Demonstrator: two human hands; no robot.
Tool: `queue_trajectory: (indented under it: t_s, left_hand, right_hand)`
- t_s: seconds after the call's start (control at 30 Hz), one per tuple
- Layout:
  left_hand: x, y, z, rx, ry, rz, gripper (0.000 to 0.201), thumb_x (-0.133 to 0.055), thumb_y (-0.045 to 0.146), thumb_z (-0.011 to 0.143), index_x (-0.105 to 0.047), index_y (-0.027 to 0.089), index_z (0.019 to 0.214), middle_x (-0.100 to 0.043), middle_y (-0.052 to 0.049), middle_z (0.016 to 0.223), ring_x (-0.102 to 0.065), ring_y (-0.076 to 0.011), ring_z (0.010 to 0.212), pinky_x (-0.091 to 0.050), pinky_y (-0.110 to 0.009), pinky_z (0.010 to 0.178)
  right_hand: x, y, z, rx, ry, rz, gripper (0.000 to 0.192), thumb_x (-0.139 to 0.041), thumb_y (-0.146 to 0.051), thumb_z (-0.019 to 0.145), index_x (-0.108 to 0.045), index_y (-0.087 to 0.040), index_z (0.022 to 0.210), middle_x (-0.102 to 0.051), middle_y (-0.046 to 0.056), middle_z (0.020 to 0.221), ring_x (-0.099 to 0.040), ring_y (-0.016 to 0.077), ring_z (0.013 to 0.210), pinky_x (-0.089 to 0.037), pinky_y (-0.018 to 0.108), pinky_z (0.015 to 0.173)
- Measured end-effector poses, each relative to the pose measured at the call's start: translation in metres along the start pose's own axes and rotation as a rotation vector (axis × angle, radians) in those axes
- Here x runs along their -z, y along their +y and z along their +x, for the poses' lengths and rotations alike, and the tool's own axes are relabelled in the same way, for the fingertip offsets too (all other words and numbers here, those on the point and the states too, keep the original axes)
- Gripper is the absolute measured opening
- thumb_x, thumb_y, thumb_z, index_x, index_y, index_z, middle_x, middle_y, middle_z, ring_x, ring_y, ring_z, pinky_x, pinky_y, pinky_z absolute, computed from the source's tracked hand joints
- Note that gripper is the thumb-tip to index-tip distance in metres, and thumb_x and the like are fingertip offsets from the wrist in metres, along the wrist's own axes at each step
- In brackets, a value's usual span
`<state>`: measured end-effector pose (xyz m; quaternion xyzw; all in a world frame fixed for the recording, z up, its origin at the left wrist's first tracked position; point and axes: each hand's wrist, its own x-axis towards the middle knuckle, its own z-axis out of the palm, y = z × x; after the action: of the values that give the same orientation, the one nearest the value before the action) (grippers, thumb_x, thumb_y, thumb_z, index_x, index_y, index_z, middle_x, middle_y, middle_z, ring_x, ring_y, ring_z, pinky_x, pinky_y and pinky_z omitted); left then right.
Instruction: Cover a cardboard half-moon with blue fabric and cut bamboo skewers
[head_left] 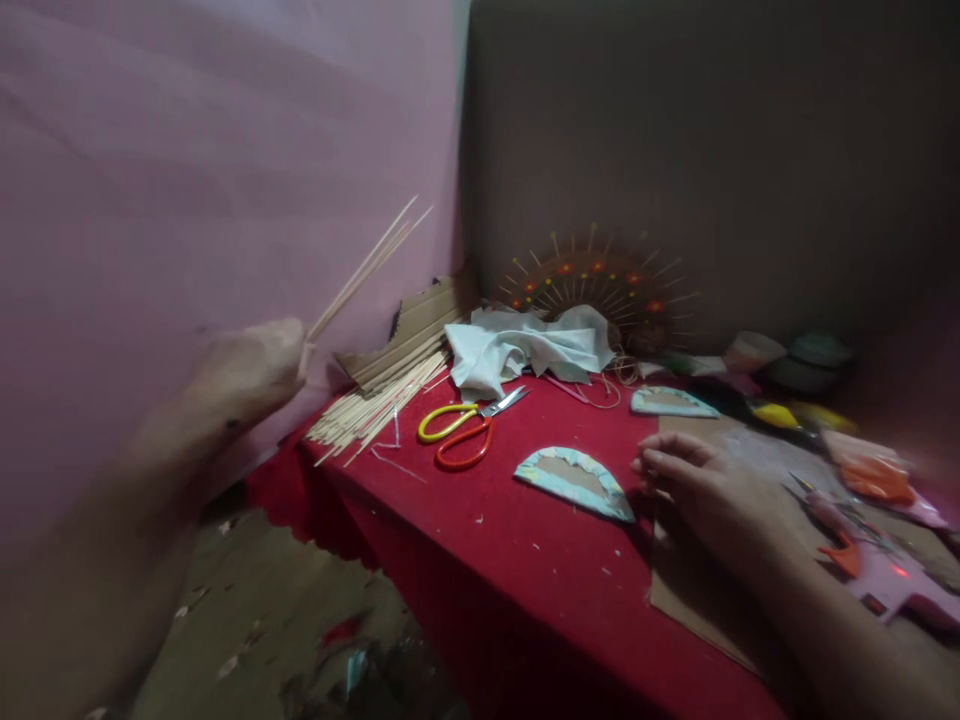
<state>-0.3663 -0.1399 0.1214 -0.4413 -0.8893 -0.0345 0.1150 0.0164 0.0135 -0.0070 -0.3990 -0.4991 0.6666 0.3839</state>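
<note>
In our left hand [262, 368] we hold a few sticks [367, 272], our grip closed round their lower ends, to the left of the red worktop [442, 515]. They slant up and to the right. Our right hand [709, 490] is by the left edge of the cardboard [686, 585], fingertips drawn close together; we cannot tell whether that grip holds anything. Just left of it lies a half-moon [574, 482], with a second one [673, 402] behind. Farther left we see scissors [486, 411] near a stick pile [382, 408]. A pink glue gun [877, 578] lies to our right.
</note>
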Motion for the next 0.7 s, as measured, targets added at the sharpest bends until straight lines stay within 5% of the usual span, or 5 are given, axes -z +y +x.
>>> queue_trajectory:
  t_s: [0.1,0.2,0.4,0.5,0.7]
  left_hand:
    - [-0.007,0.040,-0.004,-0.308,-0.033,-0.237,0.030,-0.037,0.036,0.087,-0.057,0.014,0.088,-0.057,-0.006,0.078,-0.049,-0.0163,0.070,-0.034,-0.027,0.065]
    - [-0.017,0.105,-0.015,-0.690,-0.313,-0.655,0.027,-0.046,0.041,0.083,-0.056,0.017,0.076,-0.050,0.001,0.065,-0.043,-0.0121,0.060,-0.032,-0.023,0.056]
    - [-0.047,0.225,-0.039,-0.893,-0.770,-0.950,0.026,-0.050,0.039,0.082,-0.051,0.017,0.069,-0.044,0.004,0.057,-0.036,-0.0088,0.049,-0.026,-0.022,0.047]
    - [-0.063,0.249,-0.042,-0.948,-0.791,-0.969,0.028,-0.050,0.040,0.081,-0.051,0.016,0.067,-0.042,0.005,0.055,-0.035,-0.0088,0.049,-0.025,-0.022,0.046]
    - [-0.079,0.254,-0.038,-0.884,-0.938,-1.038,0.040,-0.055,0.053,0.078,-0.056,0.014,0.068,-0.039,0.006,0.053,-0.030,-0.0075,0.047,-0.020,-0.022,0.045]
  right_hand:
    - [0.001,-0.006,0.002,0.044,-0.041,-0.010,0.022,-0.080,-0.028,0.064,-0.066,-0.019,0.080,-0.065,0.000,0.068,-0.056,0.0105,0.058,-0.043,0.023,0.054]
    - [0.000,-0.016,0.004,0.187,-0.085,0.014,0.025,-0.081,-0.029,0.062,-0.070,-0.016,0.081,-0.068,0.003,0.071,-0.058,0.0118,0.060,-0.045,0.025,0.057]
    - [-0.009,-0.023,0.006,0.256,-0.121,0.140,0.033,-0.079,-0.040,0.065,-0.070,-0.017,0.088,-0.067,0.001,0.069,-0.058,0.0106,0.054,-0.039,0.022,0.048]
    - [-0.009,-0.019,0.009,0.214,-0.049,0.186,0.032,-0.080,-0.041,0.061,-0.067,-0.015,0.073,-0.065,0.000,0.060,-0.054,0.0088,0.048,-0.038,0.021,0.046]
    - [-0.002,-0.012,0.013,0.108,-0.069,0.299,0.037,-0.082,-0.039,0.059,-0.069,-0.015,0.084,-0.067,0.001,0.063,-0.057,0.0101,0.050,-0.043,0.022,0.047]
